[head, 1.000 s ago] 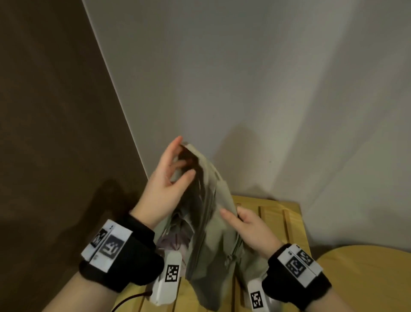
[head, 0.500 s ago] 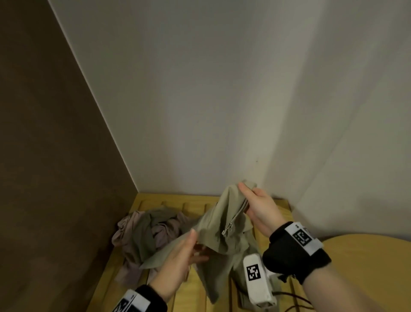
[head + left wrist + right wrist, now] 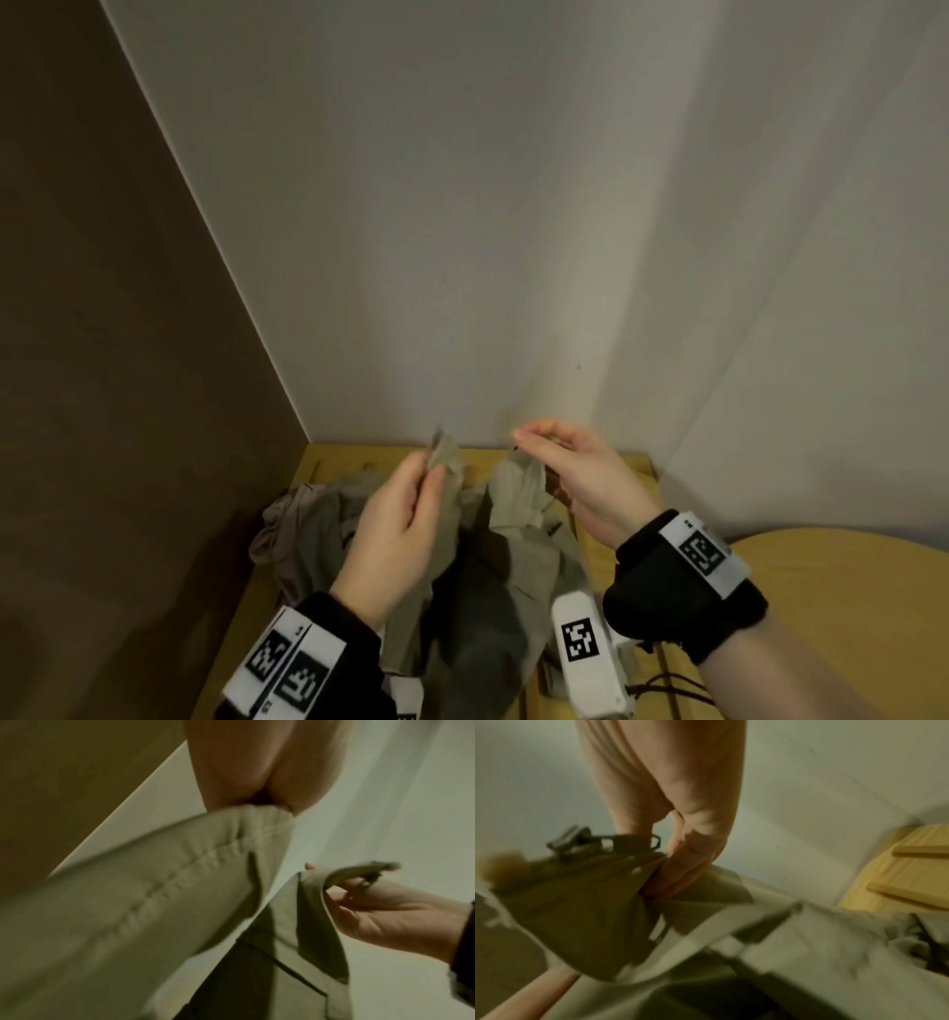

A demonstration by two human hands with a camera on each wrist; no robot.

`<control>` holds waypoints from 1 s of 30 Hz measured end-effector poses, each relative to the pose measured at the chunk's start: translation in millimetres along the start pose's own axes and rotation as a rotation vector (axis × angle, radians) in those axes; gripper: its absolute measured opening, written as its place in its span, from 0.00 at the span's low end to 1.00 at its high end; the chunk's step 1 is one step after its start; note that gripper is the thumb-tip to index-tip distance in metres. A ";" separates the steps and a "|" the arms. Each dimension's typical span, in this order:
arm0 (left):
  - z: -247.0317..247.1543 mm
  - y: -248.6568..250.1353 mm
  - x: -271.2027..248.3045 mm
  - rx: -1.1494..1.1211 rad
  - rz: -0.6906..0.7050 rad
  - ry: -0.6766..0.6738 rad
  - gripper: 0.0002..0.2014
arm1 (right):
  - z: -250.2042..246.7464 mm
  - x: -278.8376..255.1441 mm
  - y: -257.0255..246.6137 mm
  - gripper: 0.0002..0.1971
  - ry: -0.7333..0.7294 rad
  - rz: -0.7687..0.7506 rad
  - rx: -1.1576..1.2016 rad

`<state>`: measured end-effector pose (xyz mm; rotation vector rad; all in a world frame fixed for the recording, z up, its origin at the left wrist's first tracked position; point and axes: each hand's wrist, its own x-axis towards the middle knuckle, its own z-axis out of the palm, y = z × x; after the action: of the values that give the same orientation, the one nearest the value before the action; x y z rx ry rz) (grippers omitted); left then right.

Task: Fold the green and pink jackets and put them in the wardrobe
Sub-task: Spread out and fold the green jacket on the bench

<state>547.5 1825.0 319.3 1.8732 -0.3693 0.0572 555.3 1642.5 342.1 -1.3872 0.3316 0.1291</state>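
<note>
The green jacket hangs between both hands above a slatted wooden surface. My left hand pinches one upper edge of the jacket between thumb and fingers. A little to the right, my right hand pinches the other edge, where the zipper pull sticks out. The jacket is blurred in the right wrist view. Behind and left of the left hand, the pink jacket lies crumpled on the wood, partly under green cloth.
A brown panel closes the left side and a white wall stands close behind the hands. A rounded wooden tabletop sits at the lower right. Black cords lie on the slats by my right wrist.
My left hand has risen from low on the cloth to grip an upper edge level with the right hand. The jacket now opens out between both hands.
</note>
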 end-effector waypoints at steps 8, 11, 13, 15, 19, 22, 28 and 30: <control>22.2 13.0 -6.4 -0.003 0.030 -0.080 0.06 | 23.2 -23.9 1.6 0.25 -0.114 -0.013 0.084; 22.0 12.9 -2.6 -0.054 -0.028 -0.089 0.05 | 19.1 -32.4 5.6 0.35 -0.239 -0.071 0.063; 21.1 15.7 -2.5 -0.140 -0.073 -0.116 0.09 | 15.1 -35.3 10.8 0.33 -0.247 -0.122 0.004; 21.5 20.1 -2.5 -0.191 -0.079 -0.149 0.13 | 11.0 -35.2 16.4 0.26 -0.188 -0.173 -0.014; 24.3 22.9 -2.1 -0.060 -0.033 -0.174 0.11 | 1.1 -32.3 26.2 0.15 -0.067 -0.232 -0.008; 21.7 21.2 -2.6 0.055 -0.006 -0.151 0.10 | -7.2 -30.4 29.1 0.14 -0.019 -0.274 -0.089; 1.5 9.6 -1.1 0.093 -0.097 0.027 0.04 | -19.4 -31.2 26.7 0.24 0.034 -0.305 -0.136; -2.6 9.0 -0.4 0.058 -0.133 0.057 0.05 | -22.1 -33.4 25.1 0.26 0.052 -0.324 -0.176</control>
<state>544.9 1825.0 328.3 1.9446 -0.2051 0.0319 513.2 1629.0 325.3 -1.6027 0.1375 -0.1486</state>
